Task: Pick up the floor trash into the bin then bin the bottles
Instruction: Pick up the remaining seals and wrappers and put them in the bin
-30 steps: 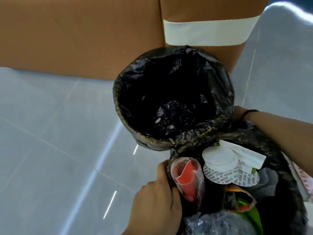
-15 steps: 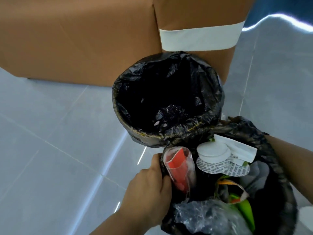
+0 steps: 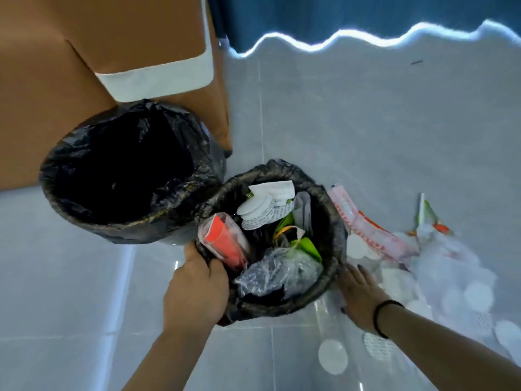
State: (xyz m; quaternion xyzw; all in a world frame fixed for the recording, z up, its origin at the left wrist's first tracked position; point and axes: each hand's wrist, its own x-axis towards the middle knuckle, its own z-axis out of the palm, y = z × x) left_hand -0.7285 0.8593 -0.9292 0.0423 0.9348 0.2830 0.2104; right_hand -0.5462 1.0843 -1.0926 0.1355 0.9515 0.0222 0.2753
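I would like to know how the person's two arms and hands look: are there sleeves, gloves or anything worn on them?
Both forearms are bare, with no sleeves in view and no gloves. The right hand has dark-painted nails, and a thin black band circles its wrist. The left hand wears nothing visible: no ring, watch or band.

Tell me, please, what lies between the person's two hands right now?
In the head view, the trash-filled bin sits between the left hand, which grips its rim, and the right hand, open against its side.
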